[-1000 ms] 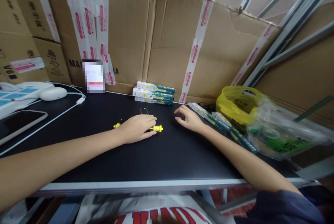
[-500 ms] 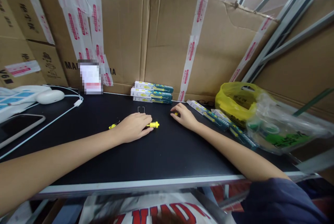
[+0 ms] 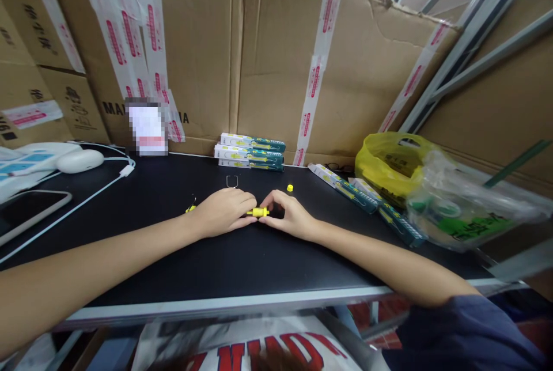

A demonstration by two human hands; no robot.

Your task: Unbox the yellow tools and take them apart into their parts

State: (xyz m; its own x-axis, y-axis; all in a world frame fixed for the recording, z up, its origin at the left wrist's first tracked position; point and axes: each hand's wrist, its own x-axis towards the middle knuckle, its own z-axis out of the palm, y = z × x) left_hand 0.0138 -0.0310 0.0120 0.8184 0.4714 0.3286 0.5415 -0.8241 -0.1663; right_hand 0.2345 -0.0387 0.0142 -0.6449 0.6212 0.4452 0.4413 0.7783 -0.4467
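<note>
A thin yellow tool point(image 3: 259, 212) lies across the middle of the black table, its cylindrical, flanged end showing between my hands. My left hand point(image 3: 227, 211) is closed over its middle, hiding most of it; the other yellow tip point(image 3: 190, 208) shows past the back of the hand. With thumb and fingers, my right hand point(image 3: 290, 215) pinches the flanged end. A small yellow cap point(image 3: 290, 188) sits on the table just beyond my right hand. Behind my left hand lies a thin U-shaped metal wire point(image 3: 232, 181).
Several printed boxes point(image 3: 250, 153) are stacked against the cardboard wall. More boxes point(image 3: 345, 188) lie at right, beside a yellow plastic bag point(image 3: 380, 166) and a clear bag point(image 3: 466, 209). At left are a phone point(image 3: 32, 212), a power strip point(image 3: 30, 163) and a white cable point(image 3: 93, 195).
My right hand has moved left and toward me, away from the small yellow cap, and now pinches the tool's flanged end. My left hand stays on the tool.
</note>
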